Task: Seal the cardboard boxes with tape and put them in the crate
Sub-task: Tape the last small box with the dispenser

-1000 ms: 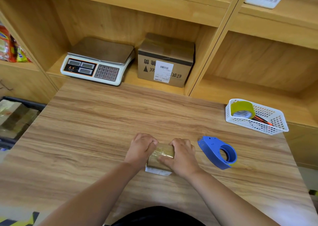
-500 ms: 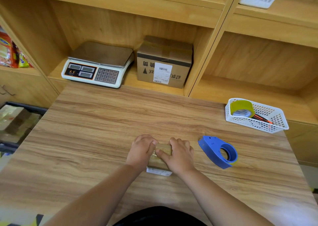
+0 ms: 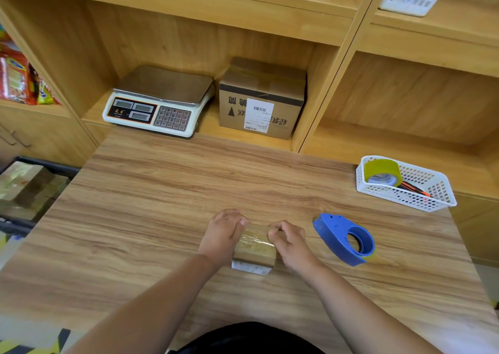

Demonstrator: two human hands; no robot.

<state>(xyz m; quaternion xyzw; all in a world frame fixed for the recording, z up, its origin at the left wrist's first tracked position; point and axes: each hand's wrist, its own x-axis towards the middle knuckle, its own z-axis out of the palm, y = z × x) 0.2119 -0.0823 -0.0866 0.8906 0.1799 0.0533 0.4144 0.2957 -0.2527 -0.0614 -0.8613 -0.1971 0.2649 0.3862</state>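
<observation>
Right hand (image 3: 293,245) slid to right edge of small taped brown cardboard box (image 3: 255,247), pinching it | left hand (image 3: 222,235) grips left edge | blue plastic tape dispenser (image 3: 334,232) near, apart

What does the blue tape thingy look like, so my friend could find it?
Start at the wooden table. Just right of the person's right hand lies the tape dispenser, nearer than the white basket. It is the only bright blue thing there, with a round hole.

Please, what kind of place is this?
Probably a small shop's packing counter: a weighing scale and a labelled carton stand on the shelf, and a blue tape dispenser lies on the wooden table.
</observation>
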